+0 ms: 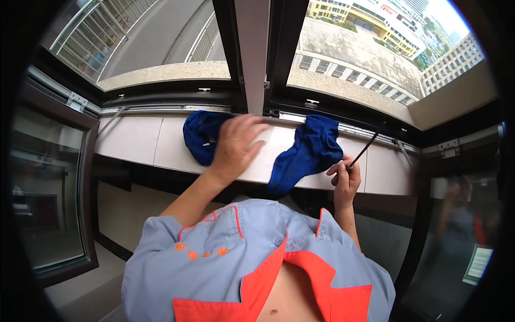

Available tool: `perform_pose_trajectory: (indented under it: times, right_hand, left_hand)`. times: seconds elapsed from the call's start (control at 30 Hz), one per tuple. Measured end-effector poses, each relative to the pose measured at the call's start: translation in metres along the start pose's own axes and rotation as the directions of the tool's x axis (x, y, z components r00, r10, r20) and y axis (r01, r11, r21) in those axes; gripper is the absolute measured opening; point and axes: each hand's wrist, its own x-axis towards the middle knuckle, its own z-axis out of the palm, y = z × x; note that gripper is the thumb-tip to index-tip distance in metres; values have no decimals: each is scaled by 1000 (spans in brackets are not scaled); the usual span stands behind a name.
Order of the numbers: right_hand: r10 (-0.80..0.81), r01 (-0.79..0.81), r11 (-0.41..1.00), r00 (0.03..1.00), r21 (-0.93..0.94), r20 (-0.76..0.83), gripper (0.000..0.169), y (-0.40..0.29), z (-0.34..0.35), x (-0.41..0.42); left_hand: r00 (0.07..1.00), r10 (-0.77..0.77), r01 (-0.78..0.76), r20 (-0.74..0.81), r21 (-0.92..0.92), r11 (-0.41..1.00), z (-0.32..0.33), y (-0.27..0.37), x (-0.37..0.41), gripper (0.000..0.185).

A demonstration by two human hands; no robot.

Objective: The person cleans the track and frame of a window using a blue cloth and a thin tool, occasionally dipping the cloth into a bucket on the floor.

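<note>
My left hand (239,143) is over the tiled window sill, blurred, with its fingers apart and no object visible in it. It partly covers a crumpled dark blue cloth (197,139), and I cannot tell whether it touches it. My right hand (347,181) grips a thin tool with a long dark shaft (368,145), which looks like a screwdriver. Its shaft slants up and right towards the window frame; most of the handle is hidden in my fingers. Beside that hand, a second blue cloth (307,149) spreads from the window track over the sill's front edge.
Two window sashes stand swung inward, one at the left (90,193) and one at the right (422,225). Metal stay arms (112,120) join sash and frame. A pale post (253,52) divides the openings. The tiled sill (175,145) runs across; buildings show far below outside.
</note>
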Motion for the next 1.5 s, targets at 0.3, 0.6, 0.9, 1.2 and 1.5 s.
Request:
perform_pose_trajectory:
  times: [0.3,0.6,0.9,1.2,1.5]
  right_hand:
    - [-23,19,999,995,-38,-95,9,3,-3,20]
    - [-87,64,994,948,-83,-306,8,-18,23,7]
    - [-224,186,973,902,-136,-368,7,-51,144,-18]
    - [154,-141,955,988,-260,30,4,-55,185,-40]
    - [353,-352,935,920,-40,172,32,-74,183,-23]
  left_hand:
    - [982,-171,124,84,399,908,-32,-83,-61,32]
    - [959,-278,278,-63,420,864,-106,-191,-97,25]
    - [976,201,-204,85,27,979,-31,-148,1,24]
    - [924,248,-278,293,65,958,-59,-160,2,41]
    - [922,235,-261,306,46,964,-41,-141,16,38]
